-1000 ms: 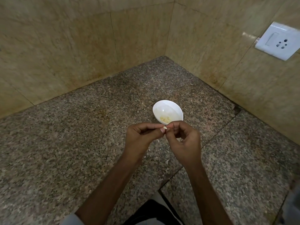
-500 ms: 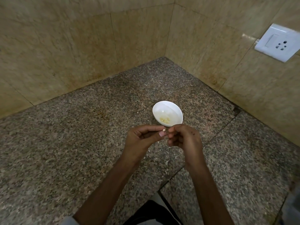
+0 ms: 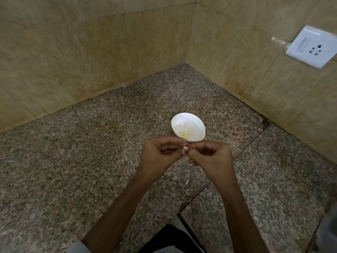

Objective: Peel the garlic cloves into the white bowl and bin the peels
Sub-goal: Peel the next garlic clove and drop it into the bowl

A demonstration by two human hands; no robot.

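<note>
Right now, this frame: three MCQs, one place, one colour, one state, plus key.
1. The white bowl sits: A) on the counter just beyond left hand and right hand; B) hanging on the wall; C) at the counter's near edge.
2. The wall socket is: A) black; B) white; C) red.
3. The garlic clove is: A) in the bowl; B) lying on the counter; C) pinched between both hands' fingertips.
1 A: it stands on granite past the fingertips. 2 B: plain white plate. 3 C: both hands' fingertips meet on it.
</note>
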